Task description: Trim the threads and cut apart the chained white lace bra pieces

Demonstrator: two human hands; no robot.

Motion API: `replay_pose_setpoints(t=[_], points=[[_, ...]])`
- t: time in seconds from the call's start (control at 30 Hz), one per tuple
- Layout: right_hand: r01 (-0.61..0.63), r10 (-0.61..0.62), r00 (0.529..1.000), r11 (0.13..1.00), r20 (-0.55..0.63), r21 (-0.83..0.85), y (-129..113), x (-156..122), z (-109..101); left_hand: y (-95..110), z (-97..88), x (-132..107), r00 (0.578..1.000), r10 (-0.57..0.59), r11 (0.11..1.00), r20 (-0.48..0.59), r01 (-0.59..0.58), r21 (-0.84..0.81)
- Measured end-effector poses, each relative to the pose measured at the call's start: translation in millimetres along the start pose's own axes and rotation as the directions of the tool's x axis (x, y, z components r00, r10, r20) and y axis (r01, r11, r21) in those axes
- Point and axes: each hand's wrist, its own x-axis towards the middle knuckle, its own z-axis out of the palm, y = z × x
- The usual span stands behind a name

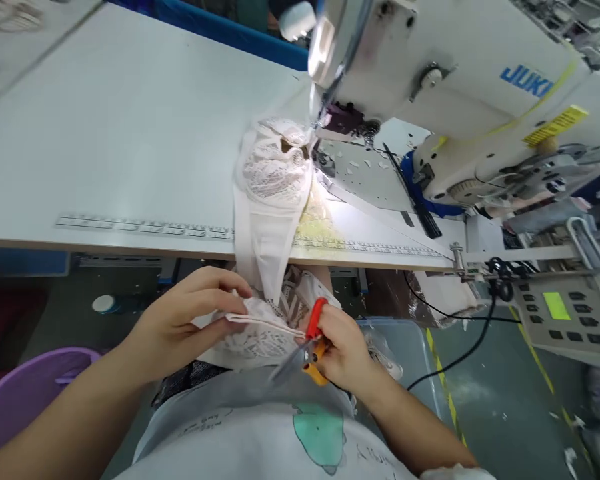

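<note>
Pale shirt cloth (220,433) lies nearest the camera, below both hands. Just above it, the left hand (195,310) has its thumb and fingers pinched together on the lace (263,343), whose folded edge runs rightward from those fingertips towards the right hand (345,350). That right hand is curled around the scissors (303,353), with the red handle above and the orange one below. From the right hand, their long axis slants left and down towards the shirt, so the blades point under the left hand rather than along the folded edge. This edge ends close beside the pivot; whether it touches the metal cannot be told, nor whether the blurred blades are parted. The right hand is the nearer to that end. Both forearms reach inward from the sides, the left palm turned towards the right hand. Beyond the left hand, a bra (275,173) lies on the table (130,133), one band hanging over the edge.
</note>
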Motion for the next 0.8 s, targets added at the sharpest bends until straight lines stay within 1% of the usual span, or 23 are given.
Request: replay_pose_setpoints(t=[0.07,0.1,0.13,0.2,0.3,0.43,0.5,0.63,0.7,0.73,0.8], points=[[0.114,-0.115,0.993,0.988,-0.006,-0.103,-4.7,-2.7,-1.5,3.7,-8.6,-3.5,0.995,0.074,0.991,0.071,-0.081,0.102],[0.172,-0.174,0.985,0.974,-0.003,-0.15,-7.1,-3.7,-2.1,6.0,-11.4,-5.4,0.992,0.078,0.988,0.104,-0.09,0.121],[0.222,-0.225,0.974,0.957,0.003,-0.186,-9.4,-4.5,-2.4,8.2,-13.3,-7.4,0.989,0.066,0.99,0.131,-0.081,0.118],[0.29,-0.294,0.956,0.929,0.018,-0.23,-13.7,-5.4,-2.6,11.9,-14.7,-11.8,0.991,0.014,0.997,0.135,-0.025,0.078],[0.333,-0.335,0.941,0.903,0.041,-0.271,-18.3,-6.3,-1.7,15.7,-14.1,-18.9,0.992,-0.063,0.998,0.11,0.066,-0.024],[0.373,-0.369,0.927,0.88,0.073,-0.294,-21.1,-8.0,0.0,18.5,-13.2,-25.7,0.983,-0.141,0.964,0.116,0.164,-0.211],[0.384,-0.376,0.923,0.877,0.085,-0.289,-22.3,-8.3,0.8,19.5,-12.7,-26.8,0.979,-0.172,0.948,0.107,0.194,-0.252],[0.379,-0.369,0.925,0.887,0.09,-0.264,-24.2,-7.1,1.9,20.4,-10.7,-26.8,0.975,-0.205,0.941,0.087,0.221,-0.256],[0.357,-0.344,0.934,0.904,0.096,-0.235,-23.9,-6.9,2.4,20.3,-10.1,-26.9,0.972,-0.219,0.94,0.084,0.233,-0.248],[0.328,-0.313,0.944,0.921,0.101,-0.213,-23.2,-7.0,2.6,20.2,-10.2,-27.3,0.97,-0.228,0.942,0.088,0.243,-0.234],[0.233,-0.214,0.968,0.961,0.132,-0.149,-21.1,-7.4,2.9,20.2,-11.0,-28.4,0.963,-0.248,0.947,0.108,0.264,-0.185]])
